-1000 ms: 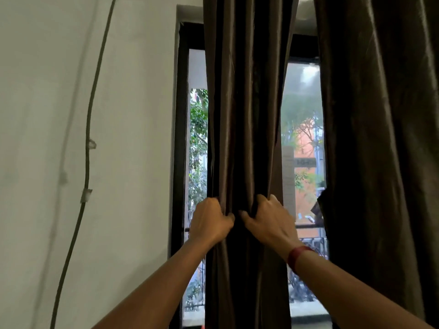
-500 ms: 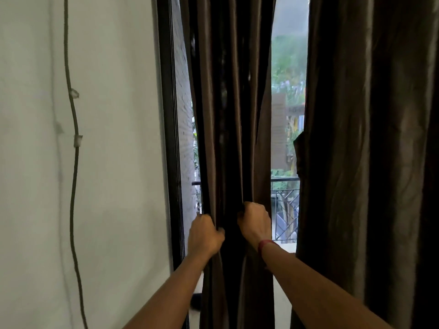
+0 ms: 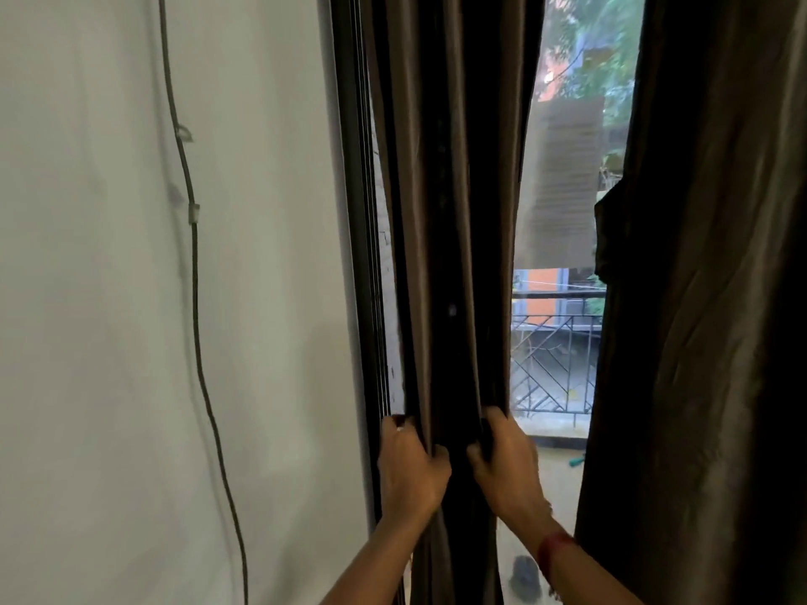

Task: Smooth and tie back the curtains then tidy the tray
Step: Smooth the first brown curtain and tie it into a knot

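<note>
Your left hand (image 3: pixel 410 469) and right hand (image 3: pixel 506 469) are both gripping the gathered curtain (image 3: pixel 454 211), now sitting lower than a second ago, bunching it tight against the window frame (image 3: pixel 353 211). Smoothing looks like it's wrapping up; tie-back is probably coming next.

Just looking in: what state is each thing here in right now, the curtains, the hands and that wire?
left curtain, bunched into folds, not tied
right curtain, hanging loose, untouched
left hand, grips the left curtain
right hand, grips the left curtain
cable, clipped to the wall
</note>
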